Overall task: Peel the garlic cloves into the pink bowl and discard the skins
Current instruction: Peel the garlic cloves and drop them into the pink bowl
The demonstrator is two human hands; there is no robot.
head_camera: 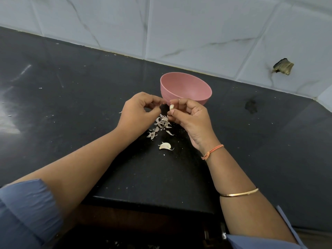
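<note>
step: peeling | right hand (190, 119) pinches garlic clove (172, 107) near pink bowl (167, 95) | left hand (138, 112) fingers curled, holding skin or nothing: cannot tell | next: pull skin off gently, drop clove in bowl

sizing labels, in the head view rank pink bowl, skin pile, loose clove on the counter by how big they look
1. pink bowl
2. skin pile
3. loose clove, smallest though nearest the camera

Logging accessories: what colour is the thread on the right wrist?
The thread is orange, clearest in the head view.
</note>
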